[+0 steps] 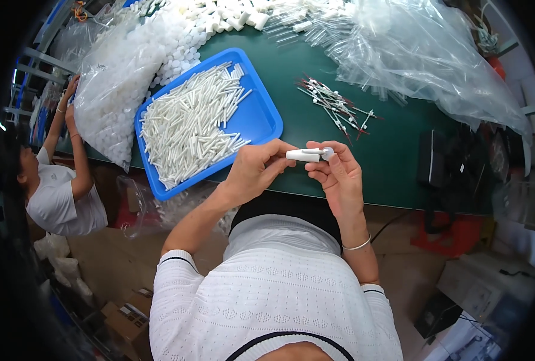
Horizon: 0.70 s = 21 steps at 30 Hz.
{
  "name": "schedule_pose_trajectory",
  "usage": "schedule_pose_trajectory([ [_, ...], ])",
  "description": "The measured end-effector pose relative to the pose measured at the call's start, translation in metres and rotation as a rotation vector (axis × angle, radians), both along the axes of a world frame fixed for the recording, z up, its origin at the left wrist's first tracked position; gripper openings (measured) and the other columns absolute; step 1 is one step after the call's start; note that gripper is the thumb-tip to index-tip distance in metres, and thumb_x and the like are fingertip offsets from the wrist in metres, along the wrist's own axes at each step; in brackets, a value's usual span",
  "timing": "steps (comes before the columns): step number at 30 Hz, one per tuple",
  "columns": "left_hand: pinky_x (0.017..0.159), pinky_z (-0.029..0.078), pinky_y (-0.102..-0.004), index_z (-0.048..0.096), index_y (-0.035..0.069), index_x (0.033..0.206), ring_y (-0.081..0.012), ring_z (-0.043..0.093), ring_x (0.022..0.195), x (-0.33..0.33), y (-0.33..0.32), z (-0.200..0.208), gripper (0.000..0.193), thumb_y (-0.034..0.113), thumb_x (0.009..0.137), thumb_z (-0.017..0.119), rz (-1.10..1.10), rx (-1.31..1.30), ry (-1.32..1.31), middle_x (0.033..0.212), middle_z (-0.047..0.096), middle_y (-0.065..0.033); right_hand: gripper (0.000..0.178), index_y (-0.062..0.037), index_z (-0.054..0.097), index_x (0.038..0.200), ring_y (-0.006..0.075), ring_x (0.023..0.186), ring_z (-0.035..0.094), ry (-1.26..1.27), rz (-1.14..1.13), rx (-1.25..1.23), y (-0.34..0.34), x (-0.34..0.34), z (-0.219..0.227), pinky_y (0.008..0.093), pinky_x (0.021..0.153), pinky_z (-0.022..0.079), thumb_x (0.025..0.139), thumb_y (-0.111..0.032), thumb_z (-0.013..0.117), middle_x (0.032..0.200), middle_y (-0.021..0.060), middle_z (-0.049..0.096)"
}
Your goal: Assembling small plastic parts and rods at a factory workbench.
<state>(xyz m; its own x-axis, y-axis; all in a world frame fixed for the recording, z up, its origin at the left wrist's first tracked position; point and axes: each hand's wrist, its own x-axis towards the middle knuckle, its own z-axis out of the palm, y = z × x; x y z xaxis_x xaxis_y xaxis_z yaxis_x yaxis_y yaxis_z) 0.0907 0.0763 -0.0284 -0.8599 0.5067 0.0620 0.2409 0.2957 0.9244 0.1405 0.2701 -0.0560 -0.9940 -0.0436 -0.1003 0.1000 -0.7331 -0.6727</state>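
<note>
In front of my body, near the table's front edge, both hands meet around a short white plastic tube point(299, 156). A slim greyish strip lies along its upper side, and at its right end sits a small round translucent cap point(327, 154). My left hand point(256, 168) pinches the tube's left part between thumb and fingers. Between thumb and forefinger, my right hand point(343, 175) grips the round cap, its other fingers curled below. Left of my hands is a blue tray point(272, 123) heaped with short white rods point(189, 117).
Thin red-and-white sticks point(338, 107) lie in a loose pile on the green table point(291, 90). Clear bags point(424, 54), white cylinders point(237, 18) and round white caps point(180, 57) crowd the far side. Another person point(66, 192) works at the left; a black box point(431, 157) stands right.
</note>
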Motion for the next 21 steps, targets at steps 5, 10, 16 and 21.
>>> schedule_pose_trajectory([
  [5, 0.058, 0.050, -0.0250, 0.066, -0.001, 0.103, -0.0116, 0.064, 0.065, -0.004, -0.008, -0.006, 0.022, -0.005, 0.082, 0.065, -0.003, -0.095, 0.408, 0.080, 0.069, -0.0065, 0.025, 0.0022, 0.053, 0.116, 0.0236, 0.094, 0.068, 0.036, 0.043, 0.109, -0.003, -0.002, 0.001, 0.0298, 0.080, 0.058, 0.096, -0.012, 0.057, 0.120, 0.0221, 0.060],
  [10, 0.060, 0.050, -0.0271, 0.063, 0.000, 0.109, -0.0145, 0.065, 0.068, -0.002, -0.005, 0.007, 0.028, -0.002, 0.082, 0.067, 0.030, -0.089, 0.312, 0.080, 0.067, -0.0088, 0.025, 0.0031, 0.054, 0.114, 0.0217, 0.100, 0.065, 0.162, 0.022, 0.353, -0.001, -0.010, -0.002, 0.0296, 0.086, 0.055, 0.091, -0.001, 0.061, 0.119, 0.0198, 0.061],
  [16, 0.064, 0.052, -0.0258, 0.061, 0.000, 0.110, -0.0154, 0.068, 0.072, -0.010, -0.003, 0.012, 0.022, 0.006, 0.089, 0.064, 0.059, 0.004, -0.036, 0.080, 0.068, -0.0104, 0.028, -0.0007, 0.061, 0.105, 0.0204, 0.099, 0.063, 0.271, -0.066, 0.744, -0.005, -0.015, 0.001, 0.0304, 0.084, 0.053, 0.079, 0.006, 0.069, 0.113, 0.0125, 0.064],
  [21, 0.065, 0.050, -0.0266, 0.063, 0.000, 0.102, -0.0117, 0.064, 0.069, -0.050, 0.013, 0.016, 0.016, 0.009, 0.090, 0.064, -0.204, 0.044, -0.096, 0.076, 0.067, -0.0078, 0.032, -0.0052, 0.064, 0.094, 0.0281, 0.099, 0.058, 0.604, -0.343, 1.403, 0.006, -0.034, 0.007, 0.0396, 0.085, 0.043, 0.065, -0.004, 0.079, 0.098, 0.0096, 0.062],
])
